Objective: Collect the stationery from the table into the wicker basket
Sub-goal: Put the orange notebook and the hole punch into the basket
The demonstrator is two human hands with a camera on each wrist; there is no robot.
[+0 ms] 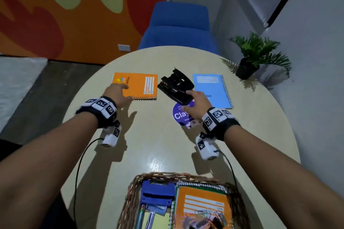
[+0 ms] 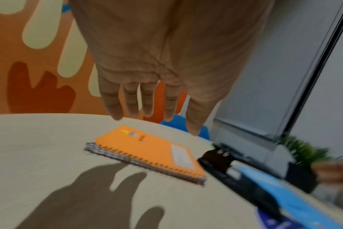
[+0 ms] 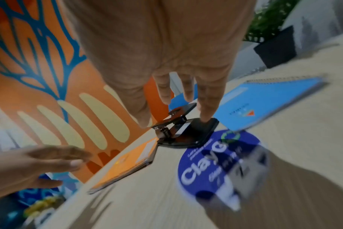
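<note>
We are seeing the left hand [image 1: 116, 92] spread flat over the orange notebook [image 1: 138, 86]; the right hand [image 1: 197, 102] is covering the hole punch [image 1: 176, 85] edge, grip unclear; the wicker basket [image 1: 130, 197] is getting cut off at the bottom.

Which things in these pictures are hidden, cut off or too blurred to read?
- Head view: wicker basket contents cut off by the bottom edge.
- Head view: round purple sticker text partly covered by the right hand.
- Right wrist view: black hole punch blurred by motion.

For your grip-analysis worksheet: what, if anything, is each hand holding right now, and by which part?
Nothing is held yet. The left hand hovers open above the orange notebook; the right hand has straight fingers, one fingertip touching the black hole punch at its near edge.
</note>
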